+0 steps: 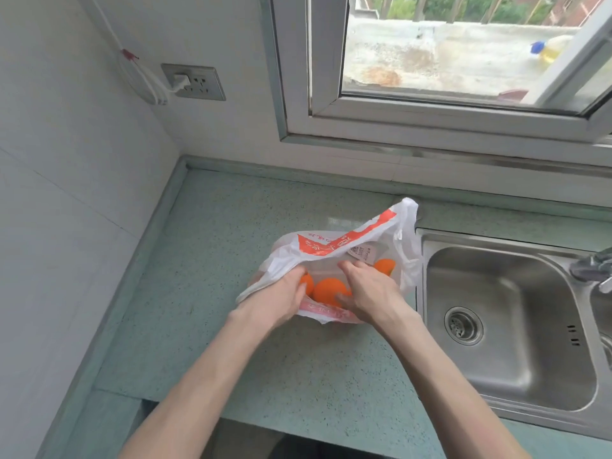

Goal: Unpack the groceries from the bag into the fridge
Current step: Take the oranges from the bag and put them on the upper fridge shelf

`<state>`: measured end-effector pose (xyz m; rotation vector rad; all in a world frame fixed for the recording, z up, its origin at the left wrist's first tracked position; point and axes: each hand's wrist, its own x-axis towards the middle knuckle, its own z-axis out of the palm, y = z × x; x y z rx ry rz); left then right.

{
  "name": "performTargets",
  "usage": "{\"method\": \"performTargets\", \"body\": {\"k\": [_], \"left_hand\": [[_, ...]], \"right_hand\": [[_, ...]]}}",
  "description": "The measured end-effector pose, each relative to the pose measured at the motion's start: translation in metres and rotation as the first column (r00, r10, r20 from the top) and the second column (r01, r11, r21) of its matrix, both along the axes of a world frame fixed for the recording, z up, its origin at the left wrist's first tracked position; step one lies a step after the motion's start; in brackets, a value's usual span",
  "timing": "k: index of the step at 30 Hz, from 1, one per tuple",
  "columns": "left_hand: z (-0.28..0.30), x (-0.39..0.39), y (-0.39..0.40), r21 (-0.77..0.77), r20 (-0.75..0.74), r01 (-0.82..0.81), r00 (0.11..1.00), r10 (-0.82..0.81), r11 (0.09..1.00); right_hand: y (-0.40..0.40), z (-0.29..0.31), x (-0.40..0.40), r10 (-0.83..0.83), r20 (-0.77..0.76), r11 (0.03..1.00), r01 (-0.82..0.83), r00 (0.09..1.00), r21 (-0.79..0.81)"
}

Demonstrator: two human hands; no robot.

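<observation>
A white plastic bag [344, 241] with red print lies open on the green speckled counter [231, 260], just left of the sink. Inside it I see three oranges: one at the left [308, 283], a large one in the middle [328, 290] and one at the right [384, 266]. Both my hands are inside the bag's mouth. My left hand [281, 298] curls around the left orange. My right hand [367, 293] wraps around the middle orange, thumb under it. The fridge is not in view.
A steel sink [510, 326] with a drain sits right of the bag, and its tap [592, 266] is at the right edge. A tiled wall with a socket and plugged-in white cable [185, 81] stands to the left. A window [447, 61] runs behind the counter.
</observation>
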<state>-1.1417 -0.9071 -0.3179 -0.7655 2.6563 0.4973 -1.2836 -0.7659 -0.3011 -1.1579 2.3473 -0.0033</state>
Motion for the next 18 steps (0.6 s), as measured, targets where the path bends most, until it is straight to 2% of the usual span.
{"method": "performTargets", "body": {"k": [3,5,6,8,10,11,13,15,18], "left_hand": [[-0.005,-0.01,-0.011,0.146,-0.04,-0.032,0.998,0.038,0.989],[-0.005,-0.013,-0.024,0.149,-0.031,-0.029,0.999,0.034,0.988],[-0.002,-0.014,-0.032,0.103,-0.042,-0.03,0.999,0.035,0.994],[0.007,-0.015,-0.045,-0.065,-0.089,-0.012,0.996,0.007,0.998],[0.008,-0.015,-0.055,-0.149,-0.008,0.017,1.0,-0.018,0.989],[0.006,-0.015,-0.058,-0.134,0.036,0.022,0.999,-0.018,0.991],[0.003,-0.013,-0.06,-0.071,0.021,0.038,0.999,-0.037,0.997],[0.001,-0.013,-0.055,-0.016,-0.022,0.062,0.998,-0.062,0.998],[-0.013,-0.019,-0.042,0.014,-0.023,0.081,0.997,-0.08,0.997]], "right_hand": [[-0.004,-0.005,0.001,0.053,-0.019,0.999,-0.053,0.998,-0.006],[-0.004,-0.012,0.0,0.038,-0.021,0.999,-0.037,0.999,0.028],[-0.004,-0.014,-0.001,0.027,-0.039,0.998,-0.025,0.999,0.058],[-0.003,-0.016,-0.001,-0.004,0.025,0.998,0.003,1.0,0.068],[-0.005,-0.009,0.003,-0.031,0.11,0.999,0.027,0.993,0.037],[-0.006,-0.008,0.004,-0.095,0.17,0.995,0.097,0.981,-0.009],[-0.007,-0.011,0.005,-0.12,0.227,0.993,0.115,0.967,0.035],[-0.009,-0.013,0.005,-0.11,0.128,0.994,0.109,0.986,0.018],[-0.012,-0.014,0.008,-0.141,0.1,0.99,0.138,0.985,0.029]]}}
